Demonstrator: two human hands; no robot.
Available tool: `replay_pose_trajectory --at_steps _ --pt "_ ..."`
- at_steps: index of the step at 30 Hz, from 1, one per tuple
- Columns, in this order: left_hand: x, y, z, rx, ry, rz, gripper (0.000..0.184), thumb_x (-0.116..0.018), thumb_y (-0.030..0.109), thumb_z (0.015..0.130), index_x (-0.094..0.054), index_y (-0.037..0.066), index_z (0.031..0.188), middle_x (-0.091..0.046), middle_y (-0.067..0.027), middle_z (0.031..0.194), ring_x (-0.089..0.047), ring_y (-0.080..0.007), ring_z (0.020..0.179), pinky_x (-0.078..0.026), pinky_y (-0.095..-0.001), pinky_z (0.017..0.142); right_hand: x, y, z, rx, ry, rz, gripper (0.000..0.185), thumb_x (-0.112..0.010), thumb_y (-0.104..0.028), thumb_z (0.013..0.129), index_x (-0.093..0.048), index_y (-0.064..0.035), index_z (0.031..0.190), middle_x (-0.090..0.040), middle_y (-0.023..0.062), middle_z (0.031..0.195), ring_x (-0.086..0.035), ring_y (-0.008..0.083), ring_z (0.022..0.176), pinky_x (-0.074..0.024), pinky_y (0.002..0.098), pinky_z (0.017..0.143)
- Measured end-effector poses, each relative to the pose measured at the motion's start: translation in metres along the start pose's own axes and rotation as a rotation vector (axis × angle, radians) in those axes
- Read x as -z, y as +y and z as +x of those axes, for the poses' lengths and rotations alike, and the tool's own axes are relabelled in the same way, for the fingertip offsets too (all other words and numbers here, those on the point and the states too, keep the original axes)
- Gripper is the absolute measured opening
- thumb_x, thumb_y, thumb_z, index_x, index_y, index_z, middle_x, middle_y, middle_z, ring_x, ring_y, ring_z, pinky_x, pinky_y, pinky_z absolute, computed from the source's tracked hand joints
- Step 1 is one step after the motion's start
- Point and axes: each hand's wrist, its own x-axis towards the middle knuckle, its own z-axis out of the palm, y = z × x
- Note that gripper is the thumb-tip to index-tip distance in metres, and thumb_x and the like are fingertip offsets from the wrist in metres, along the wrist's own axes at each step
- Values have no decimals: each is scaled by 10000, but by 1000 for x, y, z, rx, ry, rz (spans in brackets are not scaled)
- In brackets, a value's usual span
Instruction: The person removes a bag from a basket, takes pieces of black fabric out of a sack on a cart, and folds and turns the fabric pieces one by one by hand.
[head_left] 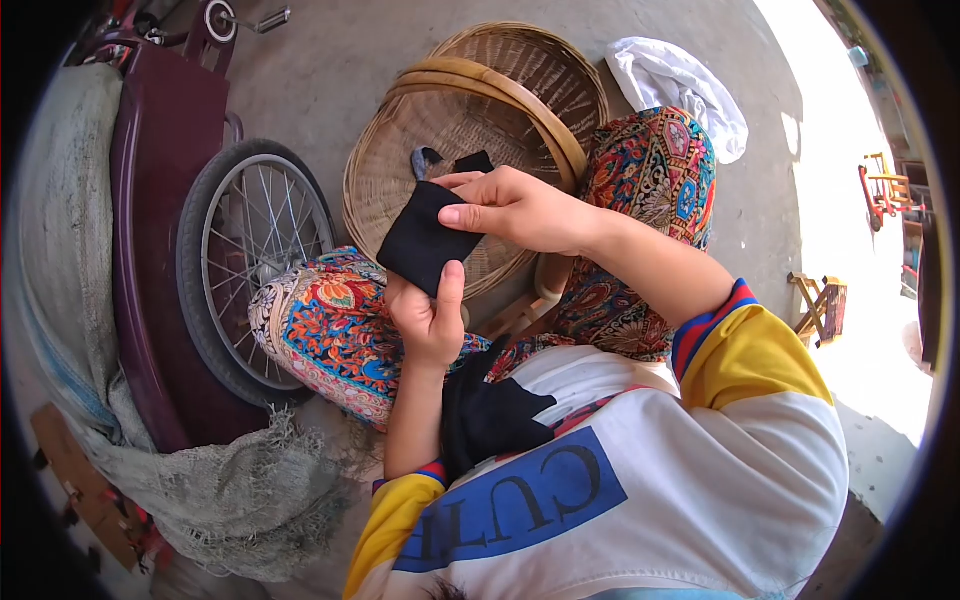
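A black piece of cloth (pixel 425 235), roughly square, is stretched between my two hands above the basket. My left hand (pixel 428 315) pinches its lower edge, with the thumb on the front. At its upper right edge, my right hand (pixel 515 210) grips it between thumb and fingers. Behind them stands a round wicker basket (pixel 385 150) with a bamboo handle; a small black piece (pixel 474 162) and a greyish-blue strip (pixel 424 160) show inside it. More black cloth (pixel 500 418) lies on my lap against the white shirt.
A maroon cart (pixel 160 230) with a spoked wheel (pixel 255 270) stands at the left, draped with grey woven sacking (pixel 240 490). White cloth (pixel 680 85) lies on the floor beyond my patterned trousers (pixel 655 170). A small wooden stool (pixel 822 308) is at the right.
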Motion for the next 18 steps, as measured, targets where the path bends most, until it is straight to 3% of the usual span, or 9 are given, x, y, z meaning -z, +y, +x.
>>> replay_pose_trajectory --at_steps 2,3,4,6,7,8,10,15,18 --pt "-1 0 2 -206 39 54 265 -608 166 844 -644 -43 1002 -630 -158 996 -592 -268 921 -436 -340 835 2 0 0 -2 -45 212 303 -560 -265 937 -677 -19 1068 -633 81 1150 -385 243 1271 -301 377 1053" --pt "-2 3 5 -265 68 60 278 -641 184 822 -649 -39 986 -631 -137 999 -595 -246 926 -443 -335 827 -2 -6 -1 -28 -23 416 239 -609 -218 908 -699 -31 1026 -640 71 1141 -406 232 1253 -300 369 1055" --pt "-3 4 4 -265 68 60 278 -641 184 822 -649 -39 986 -631 -137 999 -595 -246 926 -443 -335 827 -3 -6 -2 -28 -23 416 239 -609 -218 908 -699 -31 1026 -640 71 1141 -406 232 1253 -300 369 1055" --pt "-7 4 1 -45 240 -154 273 -664 196 806 -657 -36 950 -630 -129 1019 -592 -226 940 -449 -329 820 -5 -8 -3 -26 -26 382 203 -671 -178 860 -710 -43 1007 -650 63 1123 -396 227 1265 -305 372 1051" --pt "-8 2 0 -54 274 -160 240 -657 183 839 -661 -41 923 -650 -96 973 -597 -164 895 -454 -291 793 -6 -7 -3 -26 -26 382 203 -671 -178 860 -710 -43 1007 -650 63 1123 -396 227 1265 -305 372 1051" --pt "-8 3 1 -54 273 -160 240 -657 183 839 -661 -41 923 -650 -96 973 -597 -164 895 -454 -291 793 -8 -5 -3 -51 16 307 193 -702 -175 831 -719 -48 977 -655 55 1095 -395 230 1268 -310 373 1045" --pt "-8 6 4 219 358 -186 281 -584 197 915 -651 -73 954 -667 -82 908 -608 -117 824 -462 -252 758 -12 -1 -3 -77 59 233 186 -732 -171 803 -727 -53 946 -660 47 1068 -394 233 1272 -316 374 1039" --pt "-9 3 9 228 340 -295 285 -539 195 953 -654 -66 963 -675 -79 897 -617 -114 812 -470 -254 755 -15 1 -3 -21 244 -42 259 -816 -226 706 -623 -53 695 -644 27 900 -409 247 1263 -351 377 993" --pt "-9 5 10 166 301 -294 295 -507 197 969 -640 -65 999 -669 -86 942 -615 -124 852 -468 -265 778 -14 2 -2 -8 262 -30 316 -839 -230 672 -571 -63 667 -645 31 900 -417 229 1256 -358 373 984"
